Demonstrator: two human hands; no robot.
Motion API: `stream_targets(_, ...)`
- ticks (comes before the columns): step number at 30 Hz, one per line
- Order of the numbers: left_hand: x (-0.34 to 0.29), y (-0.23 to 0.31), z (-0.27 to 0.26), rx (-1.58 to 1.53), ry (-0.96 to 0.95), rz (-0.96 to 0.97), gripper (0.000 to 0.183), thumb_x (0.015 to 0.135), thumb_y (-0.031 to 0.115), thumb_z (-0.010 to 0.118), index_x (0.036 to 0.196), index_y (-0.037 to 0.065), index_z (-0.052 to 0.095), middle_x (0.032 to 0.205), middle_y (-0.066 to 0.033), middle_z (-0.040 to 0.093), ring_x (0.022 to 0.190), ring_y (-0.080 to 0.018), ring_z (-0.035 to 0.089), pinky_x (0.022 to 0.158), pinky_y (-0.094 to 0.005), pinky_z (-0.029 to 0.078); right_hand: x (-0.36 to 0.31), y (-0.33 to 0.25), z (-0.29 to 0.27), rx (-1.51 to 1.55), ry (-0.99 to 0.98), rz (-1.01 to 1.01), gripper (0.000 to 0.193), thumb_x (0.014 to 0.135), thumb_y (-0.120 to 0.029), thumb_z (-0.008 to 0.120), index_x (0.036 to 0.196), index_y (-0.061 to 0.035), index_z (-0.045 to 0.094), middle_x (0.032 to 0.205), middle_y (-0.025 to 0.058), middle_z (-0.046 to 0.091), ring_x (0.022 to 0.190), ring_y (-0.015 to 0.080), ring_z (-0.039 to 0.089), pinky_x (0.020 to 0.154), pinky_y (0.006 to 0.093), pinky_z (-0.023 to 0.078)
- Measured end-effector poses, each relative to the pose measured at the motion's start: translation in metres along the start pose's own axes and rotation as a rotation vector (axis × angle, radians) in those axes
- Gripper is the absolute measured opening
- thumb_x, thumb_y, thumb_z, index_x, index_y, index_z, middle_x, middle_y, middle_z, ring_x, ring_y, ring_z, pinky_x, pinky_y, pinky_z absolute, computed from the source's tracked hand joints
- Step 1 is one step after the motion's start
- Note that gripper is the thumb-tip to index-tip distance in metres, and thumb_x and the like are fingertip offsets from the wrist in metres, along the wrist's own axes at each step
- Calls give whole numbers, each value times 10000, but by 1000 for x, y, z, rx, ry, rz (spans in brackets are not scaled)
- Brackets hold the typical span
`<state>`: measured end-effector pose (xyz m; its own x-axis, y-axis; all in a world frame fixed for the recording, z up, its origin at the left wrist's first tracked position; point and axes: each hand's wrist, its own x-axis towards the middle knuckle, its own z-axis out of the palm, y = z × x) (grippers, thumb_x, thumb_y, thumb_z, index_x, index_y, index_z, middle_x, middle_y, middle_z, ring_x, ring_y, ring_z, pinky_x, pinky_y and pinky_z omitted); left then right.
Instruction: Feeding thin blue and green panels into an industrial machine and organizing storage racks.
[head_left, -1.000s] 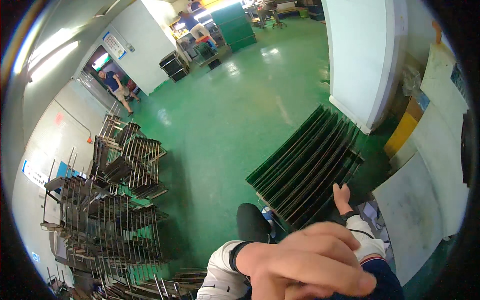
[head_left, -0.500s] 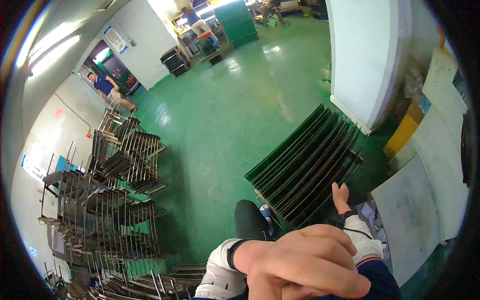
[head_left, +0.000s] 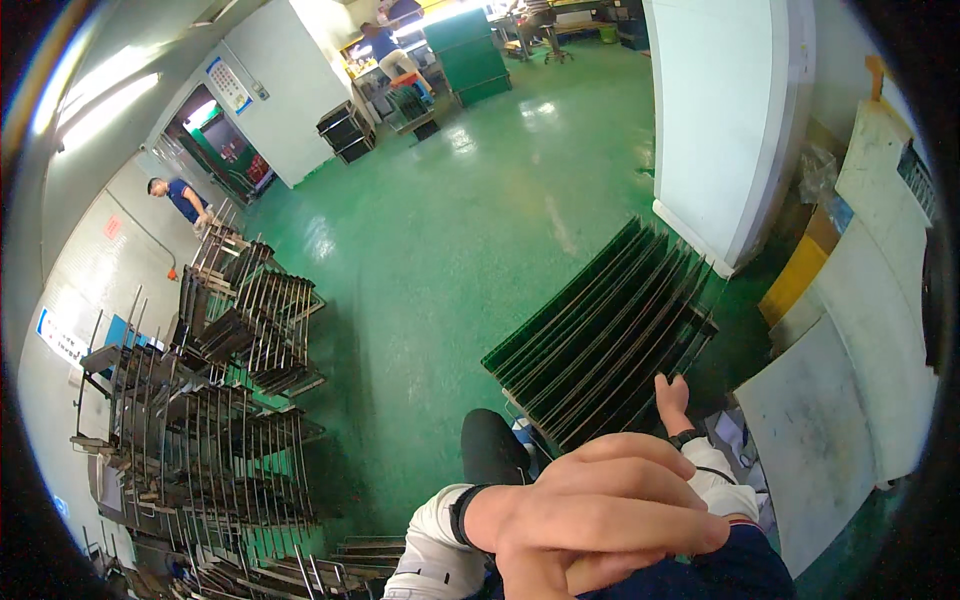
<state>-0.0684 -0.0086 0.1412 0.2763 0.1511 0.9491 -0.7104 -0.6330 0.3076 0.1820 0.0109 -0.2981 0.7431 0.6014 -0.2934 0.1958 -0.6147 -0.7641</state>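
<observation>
My left hand (head_left: 600,510) is large in the foreground, fingers curled together and closed; whatever they may hold is hidden. To its upper right, my right hand (head_left: 672,400) grips the near right edge of a rack, its thumb and a finger showing and the others hidden. Thin dark-green panels (head_left: 600,330) stand on edge in this rack, side by side in a row. The rack (head_left: 520,405) stands on the floor in front of me. White sleeves and dark wristbands show at both wrists.
Metal racks with upright rods (head_left: 230,430) crowd the left wall, a person (head_left: 183,200) behind them. A white column (head_left: 715,140) rises beyond the panels. Large pale boards (head_left: 810,420) lean at right. Black crates (head_left: 346,130) and a green cabinet (head_left: 467,55) stand farther back on the green floor.
The person at the left has moved behind the racks and now leans toward them. My view has shifted slightly. My hands keep nearly the same pose, and the panels stay in the rack.
</observation>
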Motion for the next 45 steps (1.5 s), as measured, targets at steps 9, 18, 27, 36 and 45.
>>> stream_targets(9,9,-5,15,-169,108,64,257,937,10,425,1122,143,543,956,-200,650,711,-327,641,666,-443,509,2,4,5,17,81,-62,600,840,-355,581,1173,142,523,1163,333,561,1096,455,532,930,464,418)
stream_targets(18,5,-3,20,-340,189,62,216,940,11,432,1087,149,508,933,-203,647,694,-328,639,619,-432,508,-4,-5,1,4,47,-60,615,834,-370,575,1156,151,522,1155,338,562,1088,461,533,924,469,417)
stream_targets(27,7,-11,28,-295,247,170,411,904,-39,522,1249,172,595,945,-204,659,676,-277,626,589,-374,506,3,9,9,27,144,-104,553,810,-358,589,1050,139,558,1030,329,601,982,471,563,854,484,433)
stream_targets(36,3,-3,24,-281,149,-6,194,928,5,471,1093,93,523,913,-237,654,673,-334,629,585,-428,506,6,11,12,9,171,-122,566,804,-385,577,1047,126,568,1034,332,603,991,473,564,869,482,437)
stream_targets(45,8,-3,43,-569,330,54,350,889,-48,547,1182,108,656,920,-243,677,648,-284,624,546,-348,494,5,10,10,-11,111,-76,696,800,-420,581,1186,155,513,1165,349,561,1112,455,537,948,452,423)
